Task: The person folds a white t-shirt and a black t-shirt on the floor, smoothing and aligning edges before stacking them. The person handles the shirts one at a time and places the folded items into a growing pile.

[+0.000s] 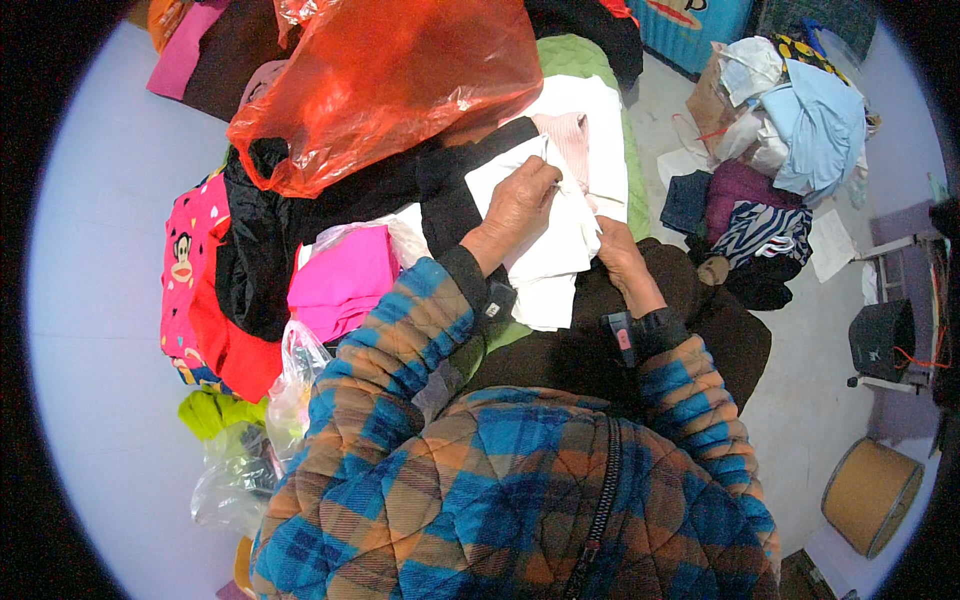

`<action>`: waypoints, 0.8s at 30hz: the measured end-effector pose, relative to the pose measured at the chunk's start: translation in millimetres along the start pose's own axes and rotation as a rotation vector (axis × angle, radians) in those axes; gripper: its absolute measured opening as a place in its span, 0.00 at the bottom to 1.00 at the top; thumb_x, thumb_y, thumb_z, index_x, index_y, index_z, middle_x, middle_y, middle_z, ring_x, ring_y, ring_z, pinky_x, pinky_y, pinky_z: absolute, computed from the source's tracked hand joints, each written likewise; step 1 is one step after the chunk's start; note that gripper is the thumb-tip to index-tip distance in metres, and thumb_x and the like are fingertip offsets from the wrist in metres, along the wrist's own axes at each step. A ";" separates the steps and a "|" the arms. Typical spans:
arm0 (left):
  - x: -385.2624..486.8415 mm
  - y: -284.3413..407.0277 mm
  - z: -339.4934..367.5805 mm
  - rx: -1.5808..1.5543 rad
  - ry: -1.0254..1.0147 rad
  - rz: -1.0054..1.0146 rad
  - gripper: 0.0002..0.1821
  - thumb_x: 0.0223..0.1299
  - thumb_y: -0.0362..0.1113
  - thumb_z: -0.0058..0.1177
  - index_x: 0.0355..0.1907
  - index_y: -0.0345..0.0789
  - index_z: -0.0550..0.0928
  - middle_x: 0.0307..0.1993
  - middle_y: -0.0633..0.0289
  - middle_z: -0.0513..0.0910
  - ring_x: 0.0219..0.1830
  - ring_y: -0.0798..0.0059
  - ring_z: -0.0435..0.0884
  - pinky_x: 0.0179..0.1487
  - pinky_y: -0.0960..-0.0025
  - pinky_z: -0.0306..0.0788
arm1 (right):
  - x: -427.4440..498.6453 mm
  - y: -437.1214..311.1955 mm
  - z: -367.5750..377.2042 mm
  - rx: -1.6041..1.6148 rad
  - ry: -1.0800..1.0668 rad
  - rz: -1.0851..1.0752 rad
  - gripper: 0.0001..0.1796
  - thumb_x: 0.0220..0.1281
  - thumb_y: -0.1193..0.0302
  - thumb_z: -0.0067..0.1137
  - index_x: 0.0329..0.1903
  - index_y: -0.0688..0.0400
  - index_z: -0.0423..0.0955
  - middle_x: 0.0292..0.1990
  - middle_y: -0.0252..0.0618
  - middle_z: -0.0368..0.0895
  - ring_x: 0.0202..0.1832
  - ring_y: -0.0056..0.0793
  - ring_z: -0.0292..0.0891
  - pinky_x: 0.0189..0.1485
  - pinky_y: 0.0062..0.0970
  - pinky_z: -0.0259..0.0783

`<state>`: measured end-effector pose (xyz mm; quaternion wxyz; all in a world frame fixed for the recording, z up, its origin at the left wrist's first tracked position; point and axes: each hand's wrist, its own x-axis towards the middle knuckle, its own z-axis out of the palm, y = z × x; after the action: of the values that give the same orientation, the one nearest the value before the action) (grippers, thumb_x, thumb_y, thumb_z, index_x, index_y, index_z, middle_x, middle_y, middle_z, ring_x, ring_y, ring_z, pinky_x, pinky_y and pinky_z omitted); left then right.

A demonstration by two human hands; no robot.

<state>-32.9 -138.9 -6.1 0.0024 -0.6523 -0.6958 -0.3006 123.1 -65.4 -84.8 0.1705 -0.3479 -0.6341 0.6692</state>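
A white piece of cloth (551, 247), partly folded, lies across my lap side of the pile. My left hand (521, 202) pinches its upper part between thumb and fingers. Lower on the right, my right hand (621, 251) grips the cloth's edge. Beyond it lie a pink ribbed garment (562, 131) and more white fabric (611, 142) on a green quilted cover (574, 52). Black garments (446, 202) lie to the left of the white cloth. A folded bright pink cloth (345, 281) rests near my left forearm, partly in clear plastic.
A red plastic bag (405, 82) covers the far clothes. At left are a pink monkey-print fabric (184, 262) and clear plastic bags (232, 480). On the floor at right are a clothes heap (761, 225), a light blue cloth (821, 127) and a round tan stool (870, 495).
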 end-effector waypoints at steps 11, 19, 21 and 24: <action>-12.1 19.6 -4.7 -0.127 0.176 -0.038 0.20 0.45 0.22 0.53 0.45 0.30 0.71 0.47 0.50 0.71 0.48 0.53 0.73 0.51 0.62 0.70 | -0.4 -13.2 -2.6 0.282 0.112 0.080 0.27 0.62 0.55 0.50 0.50 0.68 0.71 0.42 0.43 0.77 0.43 0.27 0.71 0.47 0.27 0.66; -13.9 -10.6 4.2 0.108 0.039 -0.032 0.27 0.48 0.31 0.57 0.54 0.30 0.69 0.55 0.50 0.69 0.59 0.56 0.65 0.63 0.57 0.56 | -16.1 -32.4 1.6 -0.032 -0.077 -0.072 0.40 0.49 0.59 0.64 0.62 0.66 0.59 0.51 0.49 0.72 0.53 0.34 0.69 0.56 0.29 0.64; -11.5 -11.5 14.8 0.174 -0.002 -0.056 0.28 0.53 0.35 0.55 0.57 0.30 0.67 0.59 0.50 0.66 0.64 0.57 0.60 0.66 0.55 0.52 | -15.0 -30.3 3.3 -0.160 -0.062 -0.061 0.40 0.48 0.62 0.64 0.62 0.65 0.59 0.51 0.50 0.72 0.53 0.34 0.69 0.56 0.28 0.64; -5.2 -17.8 23.8 0.215 -0.063 -0.086 0.28 0.59 0.42 0.48 0.60 0.31 0.65 0.63 0.50 0.62 0.68 0.59 0.55 0.67 0.52 0.48 | -15.0 -26.4 2.0 -0.034 -0.106 -0.011 0.36 0.48 0.67 0.62 0.60 0.68 0.61 0.49 0.49 0.74 0.49 0.32 0.71 0.53 0.26 0.66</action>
<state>-39.0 -133.1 -35.0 0.0373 -0.6269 -0.7511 -0.2035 126.6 -73.3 -55.7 0.1344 -0.3116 -0.6554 0.6748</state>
